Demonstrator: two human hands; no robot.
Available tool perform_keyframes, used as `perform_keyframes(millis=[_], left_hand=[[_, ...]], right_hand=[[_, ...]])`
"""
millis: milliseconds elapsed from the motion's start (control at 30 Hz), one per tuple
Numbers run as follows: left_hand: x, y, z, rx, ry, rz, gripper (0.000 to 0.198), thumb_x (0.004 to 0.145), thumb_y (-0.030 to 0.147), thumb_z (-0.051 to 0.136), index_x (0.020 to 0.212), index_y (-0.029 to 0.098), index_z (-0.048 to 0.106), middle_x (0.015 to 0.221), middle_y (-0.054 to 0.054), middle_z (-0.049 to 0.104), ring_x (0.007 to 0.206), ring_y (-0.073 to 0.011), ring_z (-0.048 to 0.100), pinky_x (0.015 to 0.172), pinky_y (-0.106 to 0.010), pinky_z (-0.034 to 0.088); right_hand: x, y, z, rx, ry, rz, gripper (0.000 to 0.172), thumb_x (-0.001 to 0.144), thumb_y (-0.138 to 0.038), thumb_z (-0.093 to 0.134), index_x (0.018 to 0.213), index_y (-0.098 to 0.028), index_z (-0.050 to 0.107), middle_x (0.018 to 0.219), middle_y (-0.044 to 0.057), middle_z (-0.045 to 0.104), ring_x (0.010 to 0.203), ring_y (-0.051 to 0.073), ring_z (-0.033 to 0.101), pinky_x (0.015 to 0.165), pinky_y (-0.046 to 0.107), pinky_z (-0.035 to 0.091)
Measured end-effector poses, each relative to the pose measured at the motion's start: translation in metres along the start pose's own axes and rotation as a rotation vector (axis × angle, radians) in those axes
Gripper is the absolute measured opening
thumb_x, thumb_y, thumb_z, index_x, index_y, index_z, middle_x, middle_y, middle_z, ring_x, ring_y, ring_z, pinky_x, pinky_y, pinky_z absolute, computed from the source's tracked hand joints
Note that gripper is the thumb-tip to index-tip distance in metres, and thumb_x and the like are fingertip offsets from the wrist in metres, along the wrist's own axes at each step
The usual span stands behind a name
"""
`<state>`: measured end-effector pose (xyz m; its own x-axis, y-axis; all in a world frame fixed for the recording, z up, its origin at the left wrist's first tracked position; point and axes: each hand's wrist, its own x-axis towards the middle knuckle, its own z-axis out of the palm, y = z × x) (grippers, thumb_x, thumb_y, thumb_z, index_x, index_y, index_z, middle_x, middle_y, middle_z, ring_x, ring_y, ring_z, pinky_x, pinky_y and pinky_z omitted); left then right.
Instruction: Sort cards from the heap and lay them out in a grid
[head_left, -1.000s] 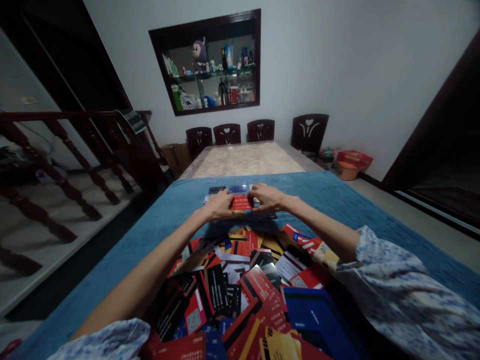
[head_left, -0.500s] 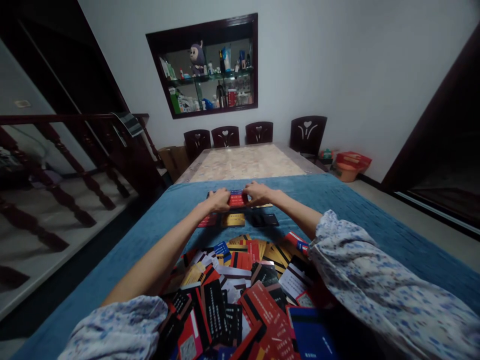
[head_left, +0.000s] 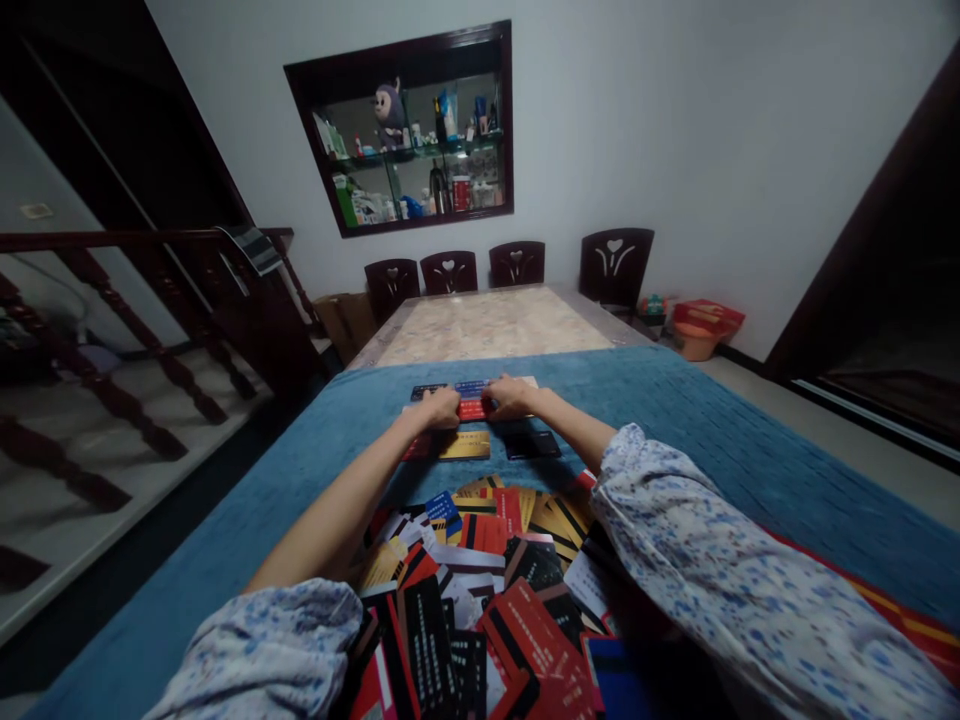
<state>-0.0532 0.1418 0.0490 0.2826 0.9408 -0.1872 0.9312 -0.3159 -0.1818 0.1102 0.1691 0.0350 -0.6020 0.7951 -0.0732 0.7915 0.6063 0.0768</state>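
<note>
Near the far edge of the blue cloth, my left hand (head_left: pixel 441 407) and my right hand (head_left: pixel 510 397) hold a red card (head_left: pixel 472 409) by its two ends, fingers closed. Just beyond it lies a blue card (head_left: pixel 471 388), with a dark card (head_left: pixel 426 391) to its left, partly behind my left hand. Nearer to me, a gold card (head_left: pixel 465 446) and a black card (head_left: pixel 532 445) lie flat. Another red card (head_left: pixel 418 447) shows beneath my left wrist. Closer still, a heap of mixed cards (head_left: pixel 480 590) spreads between my forearms.
The blue cloth (head_left: pixel 300 480) covers the near part of a long table with a pale top (head_left: pixel 495 325). Dark chairs (head_left: pixel 619 265) stand by the wall. A wooden railing (head_left: pixel 112 380) runs on the left. Red and yellow material (head_left: pixel 900 620) shows beside my right sleeve.
Both hands have come slightly nearer to me with the red card. More of the blue card and the dark card beyond them now shows.
</note>
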Motion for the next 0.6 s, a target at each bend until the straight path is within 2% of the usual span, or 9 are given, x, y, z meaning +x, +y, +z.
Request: perform_keyframes(millis=[200,333,600], left_hand=[[0.005,-0.003,0.003,-0.013,-0.014,0.017,0.035,0.069,0.012,0.062,0.103,0.016,0.067,0.12,-0.017,0.064,0.111,-0.0299,0.062,0.097,-0.039,0.05],[0.007,-0.005,0.005,-0.019,-0.006,0.025,0.038,0.068,0.012,0.064,0.105,0.016,0.067,0.119,-0.015,0.064,0.108,-0.0277,0.063,0.093,-0.033,0.052],[0.009,-0.008,0.011,-0.017,0.011,0.05,0.036,0.07,0.011,0.062,0.106,0.013,0.065,0.122,-0.017,0.062,0.112,-0.0267,0.061,0.097,-0.031,0.049]], right_hand=[[0.006,0.004,0.006,0.028,0.005,-0.009,0.031,0.08,-0.035,0.064,0.107,-0.022,0.072,0.119,0.011,0.068,0.111,0.029,0.061,0.084,0.031,0.048],[0.01,0.007,0.008,0.053,0.005,-0.033,0.028,0.078,-0.034,0.067,0.104,-0.024,0.073,0.11,0.007,0.072,0.102,0.024,0.064,0.086,0.028,0.046],[0.01,0.009,0.008,0.053,0.009,-0.079,0.03,0.081,-0.037,0.068,0.106,-0.024,0.072,0.109,0.005,0.073,0.102,0.022,0.064,0.09,0.027,0.044]])
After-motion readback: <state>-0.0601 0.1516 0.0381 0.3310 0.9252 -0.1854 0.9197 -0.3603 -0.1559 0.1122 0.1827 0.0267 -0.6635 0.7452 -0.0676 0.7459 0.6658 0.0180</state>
